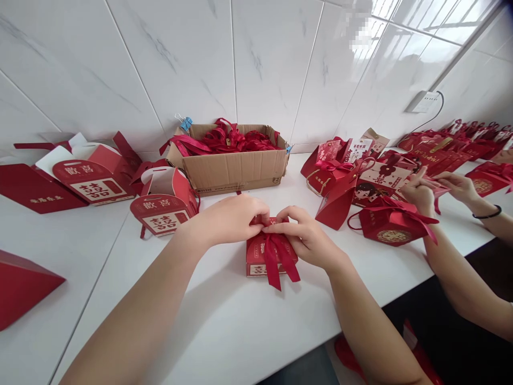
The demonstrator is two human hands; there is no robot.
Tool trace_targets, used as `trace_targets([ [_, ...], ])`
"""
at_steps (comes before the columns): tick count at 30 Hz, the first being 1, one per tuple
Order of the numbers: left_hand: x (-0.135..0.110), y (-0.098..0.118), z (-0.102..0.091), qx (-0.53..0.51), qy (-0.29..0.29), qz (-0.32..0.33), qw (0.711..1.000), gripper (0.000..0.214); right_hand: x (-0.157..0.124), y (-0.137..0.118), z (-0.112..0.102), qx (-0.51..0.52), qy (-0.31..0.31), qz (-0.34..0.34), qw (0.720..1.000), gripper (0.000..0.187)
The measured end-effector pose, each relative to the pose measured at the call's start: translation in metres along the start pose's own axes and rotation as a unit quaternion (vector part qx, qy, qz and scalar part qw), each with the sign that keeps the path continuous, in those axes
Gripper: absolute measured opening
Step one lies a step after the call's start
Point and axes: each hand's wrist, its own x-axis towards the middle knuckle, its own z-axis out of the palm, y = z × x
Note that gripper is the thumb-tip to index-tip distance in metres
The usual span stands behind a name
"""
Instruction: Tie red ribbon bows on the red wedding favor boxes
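Note:
A small red gift box (255, 250) with gold and white lettering stands on the white table in front of me. Over its front hang two tails of a red ribbon (276, 262). My left hand (236, 216) reaches in from the left, its thumb and fingers pinched on the ribbon at the box's top. From the right, my right hand (310, 238) pinches the same ribbon between thumb and fingers. Both hands meet at the knot, which the fingers partly cover.
Behind the box, a cardboard box (236, 170) holds a heap of red ribbons. Open red gift boxes (96, 179) stand at the left, with a red folded piece (24, 289) nearer. At right, a co-worker's hands (420, 192) are among finished-looking boxes (390, 224). A socket strip (422, 101) is on the wall.

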Motion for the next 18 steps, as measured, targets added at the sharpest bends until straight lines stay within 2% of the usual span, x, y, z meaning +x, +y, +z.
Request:
trace_targets([
  [4,0.001,0.000,-0.001,0.002,-0.002,0.005,1.000,0.019,0.001,-0.003,-0.001,0.008,-0.009,0.017,1.000,0.039],
  [9,0.002,-0.002,0.000,0.010,0.000,0.013,1.000,0.017,0.003,-0.009,-0.007,0.063,0.007,0.054,0.996,0.008],
  [13,0.001,-0.003,0.000,0.008,0.002,0.022,1.000,0.018,0.003,-0.013,-0.009,0.031,-0.005,0.041,0.999,0.016],
  [18,0.000,-0.001,0.000,0.005,0.000,0.022,1.000,0.016,0.000,-0.011,-0.009,-0.003,-0.024,0.039,0.999,0.014],
])
